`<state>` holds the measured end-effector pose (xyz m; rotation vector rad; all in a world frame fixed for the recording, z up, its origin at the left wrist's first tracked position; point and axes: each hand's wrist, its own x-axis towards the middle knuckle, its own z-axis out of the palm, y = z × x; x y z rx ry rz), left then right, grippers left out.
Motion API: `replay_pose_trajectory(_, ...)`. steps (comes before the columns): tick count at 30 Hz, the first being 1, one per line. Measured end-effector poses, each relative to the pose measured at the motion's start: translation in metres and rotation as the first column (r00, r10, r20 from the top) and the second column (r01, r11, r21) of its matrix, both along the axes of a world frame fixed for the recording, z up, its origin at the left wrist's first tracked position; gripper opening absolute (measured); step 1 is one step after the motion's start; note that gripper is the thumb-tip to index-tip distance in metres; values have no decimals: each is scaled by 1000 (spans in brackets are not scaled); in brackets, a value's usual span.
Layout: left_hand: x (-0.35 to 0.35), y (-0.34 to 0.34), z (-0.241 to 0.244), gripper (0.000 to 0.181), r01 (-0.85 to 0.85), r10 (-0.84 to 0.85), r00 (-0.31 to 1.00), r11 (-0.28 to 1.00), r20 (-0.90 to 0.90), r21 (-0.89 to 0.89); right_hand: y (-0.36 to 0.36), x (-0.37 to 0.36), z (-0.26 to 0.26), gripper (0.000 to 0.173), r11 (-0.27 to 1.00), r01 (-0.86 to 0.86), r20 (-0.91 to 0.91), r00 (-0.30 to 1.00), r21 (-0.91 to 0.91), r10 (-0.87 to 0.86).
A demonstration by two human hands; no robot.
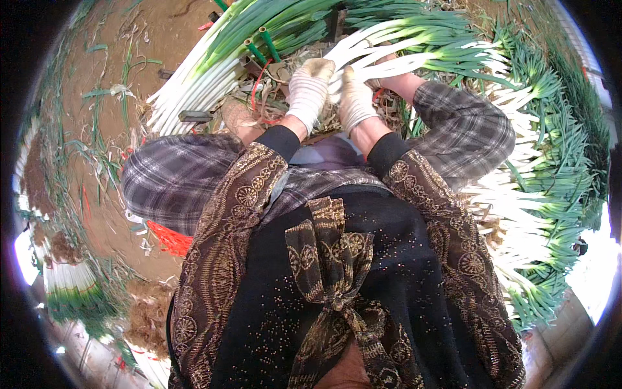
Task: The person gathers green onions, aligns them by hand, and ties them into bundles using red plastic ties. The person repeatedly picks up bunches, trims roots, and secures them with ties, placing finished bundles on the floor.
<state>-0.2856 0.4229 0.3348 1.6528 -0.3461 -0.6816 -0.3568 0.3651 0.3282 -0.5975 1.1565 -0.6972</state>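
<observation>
Both my hands wear whitish gloves with dirty fingertips. My left hand (311, 92) and my right hand (357, 99) grip the white root ends of a few green onions (388, 41), whose green leaves fan out to the upper right. Just left of my hands a large bundle of green onions (194, 87) lies across a low rack, white ends to the lower left and leaves curving to the top. Two green upright posts (262, 46) stand beside it, close to my left hand. The fingertips of both hands are partly hidden by the stalks.
On the right, a long pile of green onions (525, 209) curves around my knee. Red twine (167, 238) lies by my left knee. Tied onion bundles (73, 282) stand at the lower left. Loose leaves and husks litter the brown ground (160, 29). A metal bar end (194, 116) juts near my left foot.
</observation>
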Motion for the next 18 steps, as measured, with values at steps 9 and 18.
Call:
replay_pose_trajectory(9,-19,-3,26,67,-31,38,947,999,-318,28,-13,-4,-44,47,985,-83,228,973,151,47)
replay_pose_trajectory(18,-8,-18,24,31,-197,188,970,980,-153,-41,-22,-1,-29,43,950,-245,472,872,192,130)
